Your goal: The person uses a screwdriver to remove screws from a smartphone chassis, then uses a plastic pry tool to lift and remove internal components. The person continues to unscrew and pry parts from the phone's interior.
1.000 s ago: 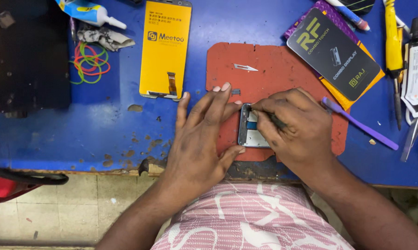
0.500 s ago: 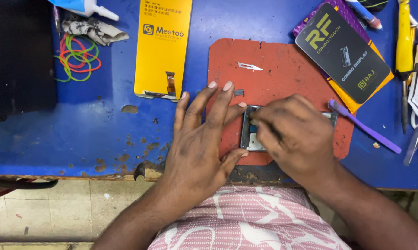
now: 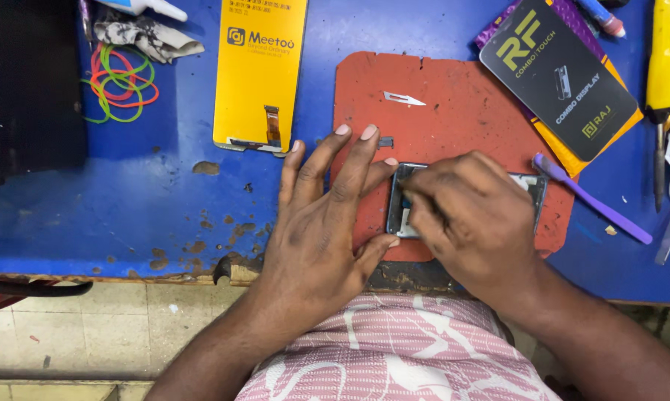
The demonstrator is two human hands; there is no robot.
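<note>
Your left hand (image 3: 316, 223) lies flat, fingers spread, steadying the opened phone (image 3: 403, 204) | your right hand (image 3: 469, 215) covers it, fingers curled, grip hidden | red mat (image 3: 454, 111), table's near edge.

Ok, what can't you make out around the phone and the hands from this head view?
- Phone: mostly hidden under the right hand; its inside is unreadable.
- Right fingertips: curled under, so any tool held is hidden.
- Left hand: palm covers part of the red mat.
- Yellow tool: cut by the top edge.
</note>
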